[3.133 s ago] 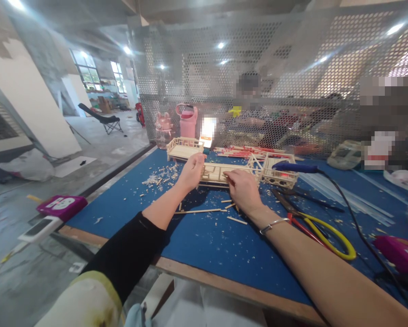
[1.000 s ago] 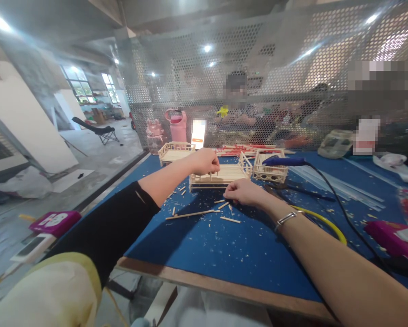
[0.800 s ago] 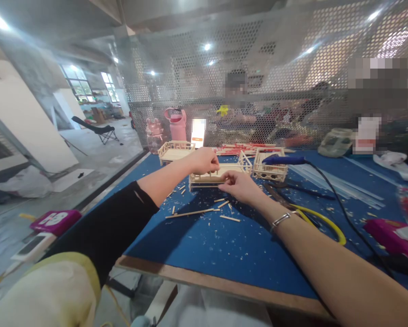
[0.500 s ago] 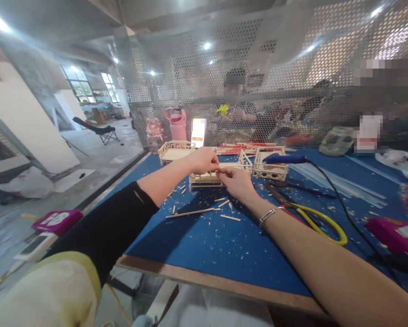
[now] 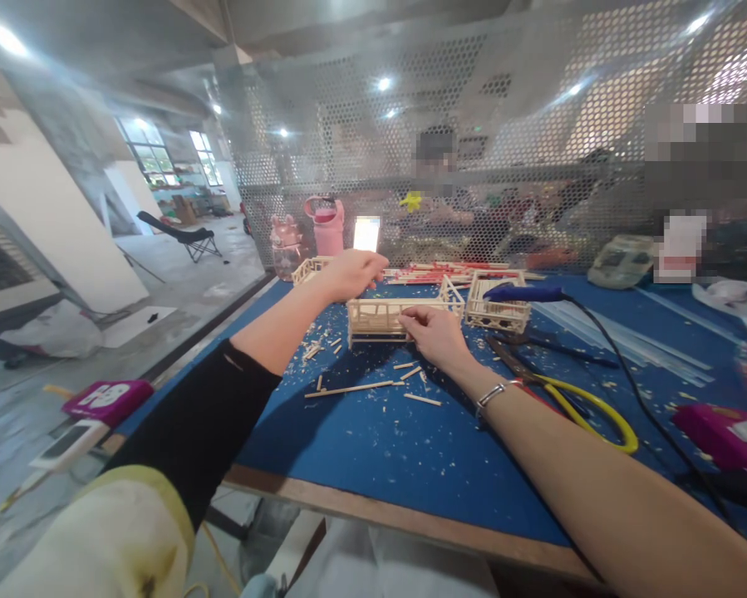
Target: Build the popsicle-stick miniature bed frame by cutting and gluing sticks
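While my right hand (image 5: 436,332) pinches the top rail of the little stick-built bed frame (image 5: 376,320), which stands toward the far edge of the bench (image 5: 410,453) just beside a second stick frame (image 5: 496,309), my left hand (image 5: 348,274) hovers loose-fingered and empty above its left end; I judge it featherlight, stiff, brittle at the glued joints; best pinched gently by corner posts or long rails, never the thin slats.

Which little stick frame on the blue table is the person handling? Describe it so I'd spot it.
On the blue table mat, look to the middle, beyond the loose sticks. The middle frame is a low box of pale sticks, its top rail pinched by the right hand. Unlike the right frame, no blue glue gun rests on it.
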Tool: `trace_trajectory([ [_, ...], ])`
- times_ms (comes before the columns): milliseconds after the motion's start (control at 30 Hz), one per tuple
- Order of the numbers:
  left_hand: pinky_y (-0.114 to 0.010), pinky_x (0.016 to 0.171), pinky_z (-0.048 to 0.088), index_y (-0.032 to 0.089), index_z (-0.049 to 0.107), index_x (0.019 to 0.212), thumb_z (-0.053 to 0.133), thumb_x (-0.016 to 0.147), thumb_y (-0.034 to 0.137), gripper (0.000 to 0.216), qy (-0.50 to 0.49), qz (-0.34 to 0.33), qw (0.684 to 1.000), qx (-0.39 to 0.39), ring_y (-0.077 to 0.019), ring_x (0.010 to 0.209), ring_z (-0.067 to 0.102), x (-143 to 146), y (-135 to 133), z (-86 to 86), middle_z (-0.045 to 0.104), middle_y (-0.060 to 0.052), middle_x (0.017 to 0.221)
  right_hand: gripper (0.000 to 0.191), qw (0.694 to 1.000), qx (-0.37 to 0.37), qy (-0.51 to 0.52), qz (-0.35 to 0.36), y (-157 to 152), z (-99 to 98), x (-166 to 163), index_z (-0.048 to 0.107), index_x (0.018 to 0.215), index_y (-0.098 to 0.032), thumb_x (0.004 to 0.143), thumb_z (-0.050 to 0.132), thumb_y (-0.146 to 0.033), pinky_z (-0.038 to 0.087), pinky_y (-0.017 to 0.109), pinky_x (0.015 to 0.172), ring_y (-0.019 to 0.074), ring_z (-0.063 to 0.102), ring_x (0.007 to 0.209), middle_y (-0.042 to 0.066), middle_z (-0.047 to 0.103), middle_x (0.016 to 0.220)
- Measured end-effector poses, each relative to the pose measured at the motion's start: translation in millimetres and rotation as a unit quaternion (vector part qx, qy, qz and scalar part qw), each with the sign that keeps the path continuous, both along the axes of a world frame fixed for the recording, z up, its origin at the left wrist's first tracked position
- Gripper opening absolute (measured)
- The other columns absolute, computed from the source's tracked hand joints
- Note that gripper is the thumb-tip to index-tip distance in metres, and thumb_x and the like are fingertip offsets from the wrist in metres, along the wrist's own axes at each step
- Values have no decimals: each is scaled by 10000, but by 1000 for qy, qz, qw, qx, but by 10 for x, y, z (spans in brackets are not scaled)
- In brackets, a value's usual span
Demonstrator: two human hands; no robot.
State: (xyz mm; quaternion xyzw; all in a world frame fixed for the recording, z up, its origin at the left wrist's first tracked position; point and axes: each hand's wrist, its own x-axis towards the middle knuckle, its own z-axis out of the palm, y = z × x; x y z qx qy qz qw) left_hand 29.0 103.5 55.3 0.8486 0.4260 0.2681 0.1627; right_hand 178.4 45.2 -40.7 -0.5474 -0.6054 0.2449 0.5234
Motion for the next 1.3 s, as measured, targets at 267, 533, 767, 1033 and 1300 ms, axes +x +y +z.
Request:
trace_trajectory([
  [267,-205,599,455,148,590,929,419,822,336,276,-308,207,924,92,-92,549,578,-569,-16,-670,651,-23,739,230,1000,19,-10,0,21,-48,4,646,717,-171,702,514,-358,366,243,523,117,485,470,-29,550,480],
  [533,-216,590,472,142,594,916,467,792,332,259,-298,177,937,42,-99,534,574,-545,-55,-699,653,-26,717,236,999,34,-12,-7,37,-73,17,643,726,-163,695,519,-361,364,245,517,121,494,478,-24,552,493],
  [767,-210,586,484,135,600,783,514,759,409,288,-289,86,953,-17,-105,581,580,-464,-140,-765,641,-22,655,240,1000,21,-12,-7,16,-52,15,643,757,-155,692,520,-351,372,255,533,127,512,481,-18,560,506],
  [1033,-193,534,481,134,593,823,591,692,471,362,-314,40,948,-40,-80,529,541,-457,-133,-795,608,2,622,262,1000,26,-14,-10,34,-70,16,648,760,-154,687,519,-369,383,265,534,134,519,479,-14,571,504],
  [1300,-195,534,492,143,578,836,604,681,472,364,-309,29,950,-43,-78,536,543,-461,-101,-824,602,10,621,262,999,29,-17,-10,5,-47,9,646,745,-158,687,512,-375,393,269,542,142,530,484,-16,568,485],
])
